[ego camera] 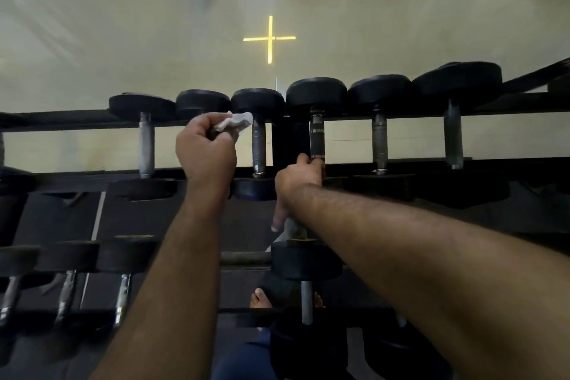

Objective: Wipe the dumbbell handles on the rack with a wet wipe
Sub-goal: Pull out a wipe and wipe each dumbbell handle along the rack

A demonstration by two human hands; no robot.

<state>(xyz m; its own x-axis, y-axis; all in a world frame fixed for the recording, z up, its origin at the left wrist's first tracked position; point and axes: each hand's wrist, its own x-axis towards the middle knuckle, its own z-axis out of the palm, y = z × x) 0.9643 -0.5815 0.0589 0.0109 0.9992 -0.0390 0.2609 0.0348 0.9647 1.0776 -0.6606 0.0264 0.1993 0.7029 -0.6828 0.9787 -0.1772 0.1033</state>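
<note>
Here six dumbbells line the top rack; left hand clutches one wipe, right hand grips one handle.

A: How is the light?

B: Uneven. The pale floor is bright and washed, with soft streaks of glare on its left side; the rack below sits dim, its black weights nearly lost in shadow.

A: Sharpness?

B: Soft overall. The yellow cross smears slightly, and the 2 forearms blur toward the bottom edge.

A: Distortion?

B: Wide-angle bending; the rack rails curve and tilt toward the right edge.
</note>
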